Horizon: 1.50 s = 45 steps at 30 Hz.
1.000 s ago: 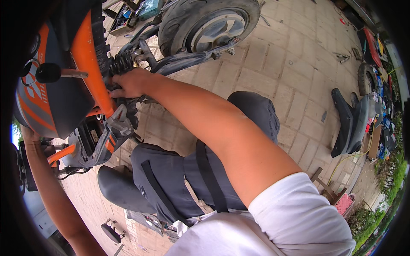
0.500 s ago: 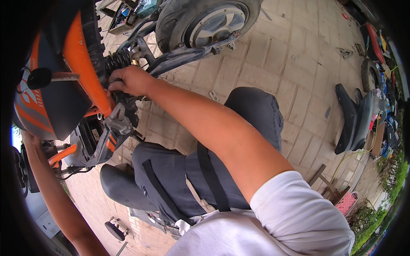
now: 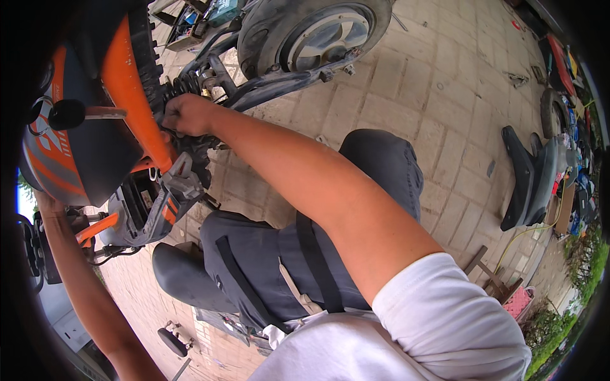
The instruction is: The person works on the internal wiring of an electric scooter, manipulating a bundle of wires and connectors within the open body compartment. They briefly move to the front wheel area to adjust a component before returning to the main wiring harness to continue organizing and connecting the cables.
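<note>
An orange and black electric motorbike [image 3: 130, 82] stands at the left, with its orange frame bar facing me. My right hand [image 3: 190, 115] is closed at the inner side of that bar, just beneath the black coil spring [image 3: 184, 84] of the shock absorber. Its fingertips are turned in toward the frame, and whatever they grip is hidden. At the far left my left hand [image 3: 51, 202] reaches behind the black and orange body panel [image 3: 70, 162]; its fingers are out of sight. A black swingarm [image 3: 273, 86] runs from near my right hand to the rear wheel [image 3: 318, 38].
Around my legs lies a brick-paved floor [image 3: 445, 120]. A black seat-like part [image 3: 524, 181] rests at the right, near a small tyre [image 3: 553, 113] and piled parts. An open toolbox [image 3: 190, 35] sits beyond the bike. A round-ended metal part [image 3: 173, 341] lies at lower left.
My right hand has rolled over, so its knuckles face up and the thumb no longer shows clearly. The whole view has shifted slightly. The left arm stays in place behind the panel.
</note>
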### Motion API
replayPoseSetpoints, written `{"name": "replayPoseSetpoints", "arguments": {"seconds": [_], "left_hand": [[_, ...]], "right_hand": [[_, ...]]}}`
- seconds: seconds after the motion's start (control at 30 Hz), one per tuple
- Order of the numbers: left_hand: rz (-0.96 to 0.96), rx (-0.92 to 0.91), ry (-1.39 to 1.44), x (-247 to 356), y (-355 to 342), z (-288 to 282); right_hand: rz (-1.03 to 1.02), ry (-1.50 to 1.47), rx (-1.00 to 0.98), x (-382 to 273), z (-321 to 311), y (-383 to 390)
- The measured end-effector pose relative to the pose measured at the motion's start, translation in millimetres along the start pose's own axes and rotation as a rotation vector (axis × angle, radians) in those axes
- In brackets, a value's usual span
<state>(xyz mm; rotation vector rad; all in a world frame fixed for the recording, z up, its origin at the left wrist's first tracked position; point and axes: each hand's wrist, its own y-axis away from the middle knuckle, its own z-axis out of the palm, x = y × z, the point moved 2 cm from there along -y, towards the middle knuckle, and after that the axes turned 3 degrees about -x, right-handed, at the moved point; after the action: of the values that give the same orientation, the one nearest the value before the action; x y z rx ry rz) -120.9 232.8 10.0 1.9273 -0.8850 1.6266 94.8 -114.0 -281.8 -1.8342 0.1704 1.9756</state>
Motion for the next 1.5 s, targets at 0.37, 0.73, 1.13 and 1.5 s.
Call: {"name": "replayPoseSetpoints", "arguments": {"seconds": [0.37, 0.73, 1.13, 1.5], "left_hand": [[0.032, -0.054, -0.067, 15, -11, 54], [0.104, -0.154, -0.123, 53, -16, 139], [0.41, -0.174, 0.612, 49, 119, 207], [0.312, -0.066, 0.753, 43, 76, 142]], "right_hand": [[-0.125, 0.026, 0.01, 5, -6, 21], [-0.461, 0.38, 0.165, 10, -1, 26], [-0.242, 0.154, -0.01, 9, -2, 38], [-0.157, 0.17, -0.015, 32, -3, 30]]}}
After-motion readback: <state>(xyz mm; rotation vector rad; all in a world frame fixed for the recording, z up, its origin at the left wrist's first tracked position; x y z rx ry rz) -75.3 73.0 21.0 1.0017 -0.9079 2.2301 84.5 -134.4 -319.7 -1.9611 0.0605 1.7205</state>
